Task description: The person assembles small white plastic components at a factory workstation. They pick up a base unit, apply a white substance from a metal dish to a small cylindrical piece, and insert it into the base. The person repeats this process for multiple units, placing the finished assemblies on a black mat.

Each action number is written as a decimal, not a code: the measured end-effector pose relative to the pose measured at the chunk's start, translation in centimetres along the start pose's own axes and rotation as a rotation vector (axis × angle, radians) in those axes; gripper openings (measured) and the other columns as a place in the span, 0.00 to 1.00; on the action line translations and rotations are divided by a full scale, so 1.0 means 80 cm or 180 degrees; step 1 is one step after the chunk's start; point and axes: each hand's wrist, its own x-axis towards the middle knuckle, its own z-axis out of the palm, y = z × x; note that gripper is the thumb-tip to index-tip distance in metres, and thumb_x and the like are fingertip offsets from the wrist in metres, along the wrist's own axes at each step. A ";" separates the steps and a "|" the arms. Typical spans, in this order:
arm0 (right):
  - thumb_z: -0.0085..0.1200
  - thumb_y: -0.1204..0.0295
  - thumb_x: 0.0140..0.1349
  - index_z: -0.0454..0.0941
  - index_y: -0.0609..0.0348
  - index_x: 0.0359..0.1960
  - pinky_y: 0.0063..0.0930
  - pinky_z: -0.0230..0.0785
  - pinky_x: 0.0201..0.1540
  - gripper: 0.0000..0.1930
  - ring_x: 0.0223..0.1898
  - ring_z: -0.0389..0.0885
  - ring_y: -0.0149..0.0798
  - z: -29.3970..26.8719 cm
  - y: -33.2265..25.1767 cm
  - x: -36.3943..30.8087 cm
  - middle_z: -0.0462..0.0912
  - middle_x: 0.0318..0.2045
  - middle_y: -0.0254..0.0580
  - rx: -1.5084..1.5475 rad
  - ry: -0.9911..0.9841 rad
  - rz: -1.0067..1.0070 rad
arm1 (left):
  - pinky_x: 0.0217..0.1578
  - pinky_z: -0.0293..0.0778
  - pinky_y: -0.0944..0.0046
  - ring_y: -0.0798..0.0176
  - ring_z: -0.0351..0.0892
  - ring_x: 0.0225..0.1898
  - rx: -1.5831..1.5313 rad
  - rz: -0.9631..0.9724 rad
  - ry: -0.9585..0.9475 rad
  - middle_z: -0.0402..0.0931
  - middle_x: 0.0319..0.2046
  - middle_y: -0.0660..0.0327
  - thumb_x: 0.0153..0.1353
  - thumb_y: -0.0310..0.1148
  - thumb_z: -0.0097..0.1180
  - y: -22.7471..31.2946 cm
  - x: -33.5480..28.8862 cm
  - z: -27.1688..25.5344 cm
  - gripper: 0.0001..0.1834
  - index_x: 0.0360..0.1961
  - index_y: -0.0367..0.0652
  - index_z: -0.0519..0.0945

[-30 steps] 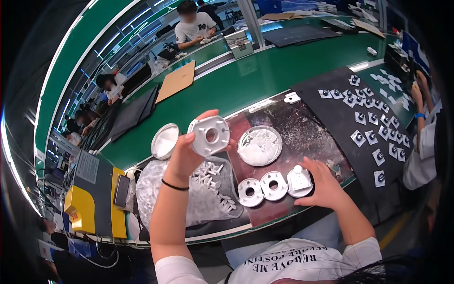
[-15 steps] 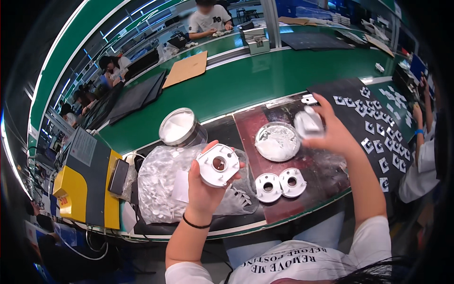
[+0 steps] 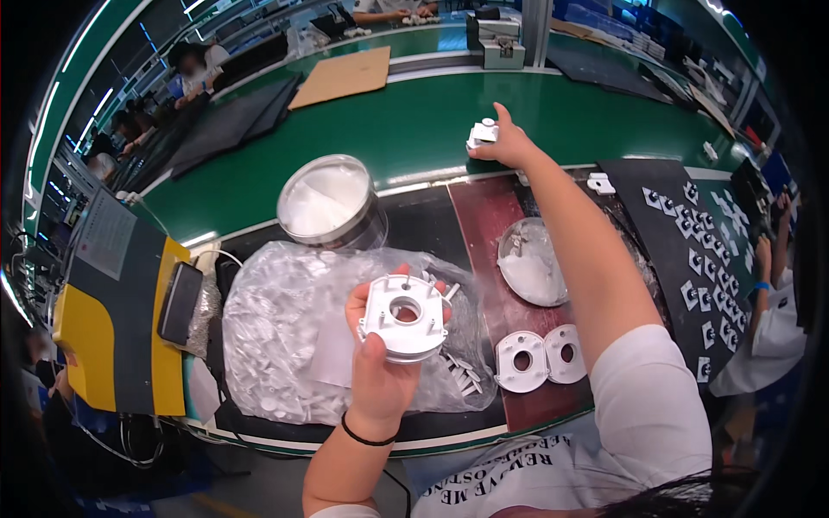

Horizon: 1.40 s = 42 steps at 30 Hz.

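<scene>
My left hand (image 3: 380, 367) grips a round white plastic housing (image 3: 425, 335) with a hole in its middle and small posts on its face, above a clear plastic bag (image 3: 276, 319) full of white parts. With my arm stretched far forward, my right hand (image 3: 509, 145) holds a small white plastic part (image 3: 483, 134) over the green surface. Two more round white housings, a left one (image 3: 522, 363) and a right one (image 3: 566, 353), lie side by side on the dark red board (image 3: 484, 224). My right forearm partly covers a round tray (image 3: 531, 268) of small pieces.
A clear round tub (image 3: 332, 203) of white material stands behind the bag. At left is a yellow and grey machine (image 3: 117, 302). Small white parts cover a black mat (image 3: 665, 250) at right, near a co-worker's hand (image 3: 763, 252). Cardboard (image 3: 343, 78) lies on the green belt (image 3: 414, 129).
My right hand has moved forward and left, from beside the round tray to over the green surface, carrying the white part. My left hand still holds the housing, now tilted differently.
</scene>
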 end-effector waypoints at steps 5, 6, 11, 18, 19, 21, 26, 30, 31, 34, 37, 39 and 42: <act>0.69 0.52 0.43 0.44 0.64 0.68 0.35 0.52 0.66 0.57 0.65 0.60 0.52 -0.027 -0.018 -0.015 0.61 0.63 0.60 -0.0463 -0.0278 0.0042 | 0.54 0.71 0.44 0.41 0.64 0.60 -0.0083 -0.0204 0.0135 0.55 0.63 0.53 0.54 0.52 0.61 0.008 0.001 0.012 0.39 0.59 0.52 0.53; 0.68 0.53 0.46 0.48 0.63 0.67 0.36 0.53 0.65 0.52 0.65 0.60 0.51 -0.041 -0.034 -0.028 0.62 0.62 0.58 -0.0713 -0.0335 -0.0165 | 0.54 0.71 0.44 0.41 0.63 0.60 -0.0051 -0.0224 0.0103 0.54 0.63 0.52 0.53 0.53 0.62 0.009 0.001 0.012 0.40 0.59 0.53 0.54; 0.60 0.60 0.55 0.70 0.59 0.56 0.35 0.62 0.60 0.28 0.57 0.70 0.46 -0.146 -0.133 -0.195 0.73 0.55 0.48 -0.0839 -0.0675 -0.1040 | 0.55 0.71 0.44 0.39 0.63 0.60 -0.0102 -0.0315 0.0035 0.55 0.63 0.52 0.52 0.53 0.63 0.009 -0.003 0.020 0.40 0.58 0.52 0.55; 0.66 0.57 0.47 0.71 0.59 0.54 0.41 0.61 0.58 0.33 0.55 0.70 0.50 -0.157 -0.119 -0.411 0.73 0.53 0.49 -0.0531 -0.1047 -0.1164 | 0.56 0.70 0.46 0.40 0.62 0.61 -0.0067 -0.0152 -0.0170 0.55 0.62 0.52 0.57 0.51 0.57 0.003 -0.009 0.013 0.35 0.59 0.50 0.54; 0.66 0.57 0.46 0.70 0.58 0.55 0.42 0.59 0.59 0.34 0.57 0.68 0.51 -0.146 -0.109 -0.427 0.71 0.56 0.49 -0.0565 -0.0913 -0.1037 | 0.56 0.70 0.46 0.41 0.62 0.61 -0.0080 -0.0155 -0.0209 0.55 0.62 0.52 0.58 0.51 0.56 0.001 -0.008 0.014 0.35 0.59 0.50 0.54; 0.67 0.58 0.45 0.70 0.57 0.55 0.43 0.57 0.61 0.34 0.59 0.66 0.53 -0.122 -0.088 -0.448 0.67 0.59 0.49 -0.0539 -0.0691 -0.0849 | 0.56 0.69 0.46 0.41 0.62 0.60 -0.0087 -0.0148 -0.0273 0.55 0.62 0.52 0.58 0.50 0.56 0.000 -0.007 0.016 0.34 0.58 0.50 0.54; 0.71 0.63 0.41 0.70 0.54 0.50 0.44 0.59 0.59 0.32 0.58 0.66 0.55 -0.081 -0.061 -0.469 0.66 0.59 0.51 -0.0265 -0.0209 -0.0715 | 0.56 0.68 0.45 0.42 0.63 0.60 -0.0086 -0.0126 -0.0306 0.55 0.62 0.52 0.60 0.48 0.55 -0.005 -0.006 0.013 0.32 0.58 0.50 0.54; 0.74 0.64 0.36 0.70 0.54 0.47 0.42 0.64 0.55 0.34 0.57 0.68 0.54 -0.083 -0.072 -0.473 0.68 0.54 0.53 0.0157 0.0392 -0.0616 | 0.56 0.68 0.45 0.42 0.63 0.60 0.0019 -0.0086 -0.0285 0.55 0.62 0.52 0.60 0.49 0.54 -0.001 -0.010 0.008 0.32 0.58 0.50 0.54; 0.74 0.64 0.34 0.69 0.54 0.46 0.41 0.63 0.56 0.35 0.56 0.68 0.53 -0.082 -0.080 -0.470 0.68 0.54 0.53 0.0276 0.0415 -0.0841 | 0.56 0.68 0.44 0.42 0.63 0.60 0.0053 -0.0067 -0.0298 0.55 0.62 0.52 0.60 0.49 0.54 -0.001 -0.011 0.007 0.32 0.58 0.50 0.54; 0.76 0.65 0.31 0.68 0.52 0.44 0.41 0.60 0.57 0.35 0.55 0.67 0.53 -0.065 -0.109 -0.452 0.67 0.54 0.54 0.0498 0.0518 -0.1395 | 0.53 0.73 0.49 0.42 0.66 0.59 -0.0039 0.0138 -0.0301 0.62 0.60 0.51 0.64 0.50 0.47 -0.009 -0.008 0.002 0.28 0.60 0.48 0.60; 0.74 0.64 0.35 0.68 0.54 0.46 0.43 0.62 0.57 0.35 0.56 0.67 0.55 -0.043 -0.100 -0.442 0.66 0.54 0.55 0.0476 0.0325 -0.1231 | 0.53 0.72 0.49 0.42 0.66 0.59 -0.0192 0.0078 -0.0382 0.63 0.60 0.52 0.66 0.48 0.45 -0.023 -0.003 0.000 0.27 0.61 0.46 0.61; 0.71 0.64 0.39 0.68 0.54 0.49 0.41 0.68 0.53 0.33 0.53 0.70 0.56 -0.029 -0.101 -0.442 0.64 0.55 0.51 0.0358 0.0149 -0.1121 | 0.54 0.70 0.49 0.42 0.66 0.59 -0.0319 0.0122 -0.0497 0.61 0.61 0.52 0.67 0.47 0.43 -0.024 -0.005 -0.011 0.27 0.62 0.45 0.61; 0.70 0.63 0.42 0.70 0.53 0.47 0.40 0.67 0.54 0.30 0.54 0.70 0.54 -0.023 -0.108 -0.441 0.65 0.55 0.50 0.0583 0.0008 -0.0938 | 0.57 0.67 0.50 0.43 0.64 0.61 -0.0254 0.0153 -0.0458 0.59 0.63 0.52 0.67 0.48 0.41 -0.013 -0.011 -0.016 0.29 0.64 0.44 0.58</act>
